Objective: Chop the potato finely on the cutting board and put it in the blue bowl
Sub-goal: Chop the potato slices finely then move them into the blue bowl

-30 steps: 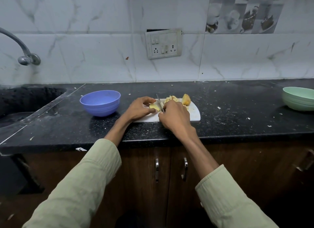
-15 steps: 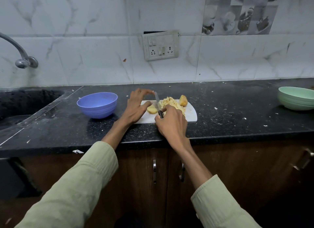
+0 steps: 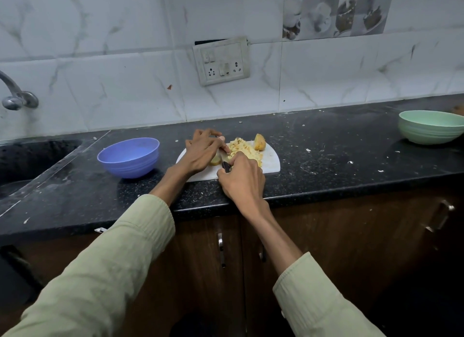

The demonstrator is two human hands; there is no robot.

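A white cutting board [image 3: 271, 162] lies on the black counter. On it sit a heap of chopped potato [image 3: 244, 149], an uncut potato chunk [image 3: 260, 142] at the far right, and a small potato piece [image 3: 215, 160] under my left hand. My left hand [image 3: 202, 150] presses down on that small piece, fingers spread. My right hand [image 3: 242, 179] is closed around the dark handle of a knife [image 3: 225, 164], whose blade lies between the small piece and the heap. The blue bowl [image 3: 128, 157] stands left of the board, and looks empty.
A green bowl [image 3: 430, 126] stands at the counter's far right. A sink [image 3: 27, 160] with a tap [image 3: 15, 95] is at the left. Potato bits are scattered on the counter [image 3: 339, 155]. A switch socket [image 3: 222, 60] is on the tiled wall. Cabinet doors are below.
My left hand has shifted over the small potato piece and pressed onto it. The knife has come down close to the board beside the heap. My view has dipped slightly.
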